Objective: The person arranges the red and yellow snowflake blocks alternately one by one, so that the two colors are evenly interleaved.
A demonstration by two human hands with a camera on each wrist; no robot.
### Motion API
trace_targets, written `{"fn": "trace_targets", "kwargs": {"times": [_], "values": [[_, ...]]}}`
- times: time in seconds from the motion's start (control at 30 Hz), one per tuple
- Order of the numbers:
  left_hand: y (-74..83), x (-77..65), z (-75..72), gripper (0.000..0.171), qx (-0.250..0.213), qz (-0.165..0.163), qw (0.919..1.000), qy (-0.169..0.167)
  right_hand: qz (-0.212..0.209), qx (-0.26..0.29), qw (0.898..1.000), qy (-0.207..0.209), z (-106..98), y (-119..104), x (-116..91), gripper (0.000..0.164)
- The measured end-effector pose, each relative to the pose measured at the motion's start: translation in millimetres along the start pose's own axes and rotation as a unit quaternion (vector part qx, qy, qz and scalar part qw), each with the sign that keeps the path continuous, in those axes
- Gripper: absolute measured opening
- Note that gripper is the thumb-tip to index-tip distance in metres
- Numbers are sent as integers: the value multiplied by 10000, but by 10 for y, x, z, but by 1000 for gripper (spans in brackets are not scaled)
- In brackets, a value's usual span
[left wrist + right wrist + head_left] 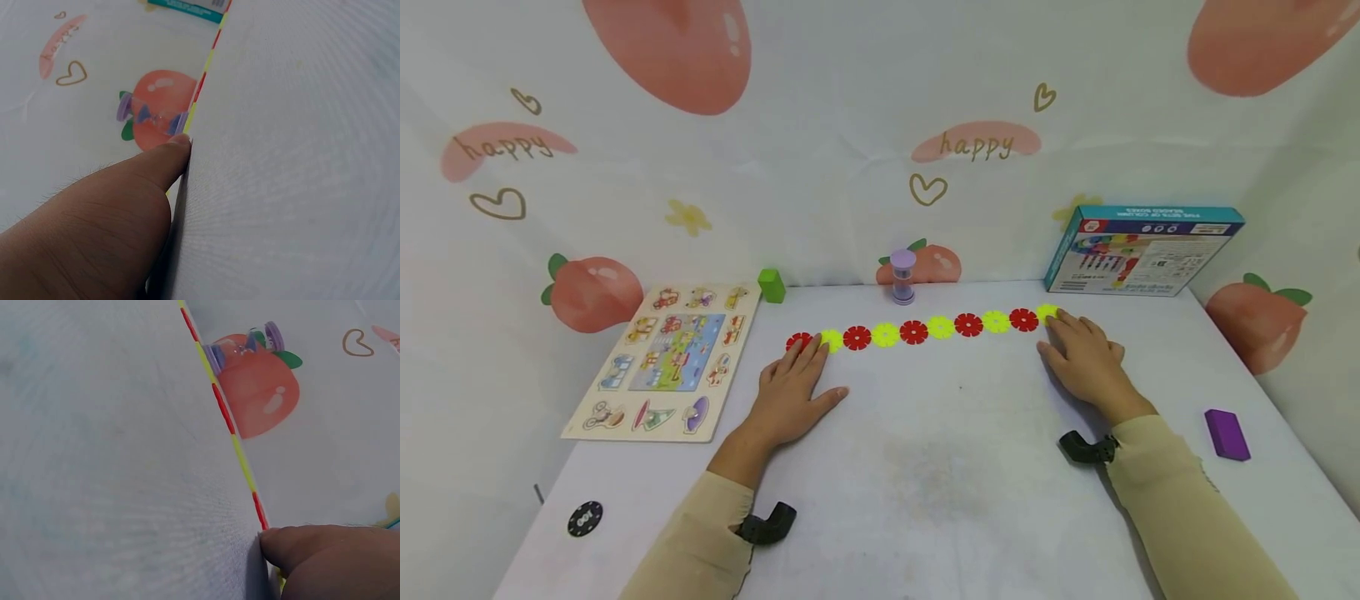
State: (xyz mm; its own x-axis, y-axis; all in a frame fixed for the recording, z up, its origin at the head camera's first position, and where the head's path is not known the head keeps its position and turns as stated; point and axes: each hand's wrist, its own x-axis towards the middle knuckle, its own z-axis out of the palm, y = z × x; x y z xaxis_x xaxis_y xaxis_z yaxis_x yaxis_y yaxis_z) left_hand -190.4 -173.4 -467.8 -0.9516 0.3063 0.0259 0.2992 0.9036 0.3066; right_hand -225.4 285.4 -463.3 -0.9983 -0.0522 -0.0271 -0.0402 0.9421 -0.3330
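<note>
Red and yellow notched plastic discs, such as this red disc and this yellow disc, form an alternating, slightly slanting row across the table. My left hand lies palm down at the row's left end, its fingertips on a red disc and the yellow disc beside it. The thumb is spread away to the right. At the other end, the fingertips of my right hand touch the last yellow disc and partly cover it. Both wrist views show the row nearly edge-on, with a thumb in the left one.
Behind the row stand a purple sand timer, a green block and a teal-edged box. A wooden picture puzzle board lies at left, above a black round chip. A purple block is at right.
</note>
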Motion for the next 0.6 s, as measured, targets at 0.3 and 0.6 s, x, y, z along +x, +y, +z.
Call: {"fn": "trace_targets", "kwargs": {"times": [0.3, 0.6], "values": [[-12, 12, 9, 87, 77, -20, 10000, -24, 10, 37, 10000, 41, -5, -15, -4, 72], [-16, 12, 26, 86, 82, -13, 10000, -50, -16, -16, 10000, 81, -12, -24, 2, 70]]}}
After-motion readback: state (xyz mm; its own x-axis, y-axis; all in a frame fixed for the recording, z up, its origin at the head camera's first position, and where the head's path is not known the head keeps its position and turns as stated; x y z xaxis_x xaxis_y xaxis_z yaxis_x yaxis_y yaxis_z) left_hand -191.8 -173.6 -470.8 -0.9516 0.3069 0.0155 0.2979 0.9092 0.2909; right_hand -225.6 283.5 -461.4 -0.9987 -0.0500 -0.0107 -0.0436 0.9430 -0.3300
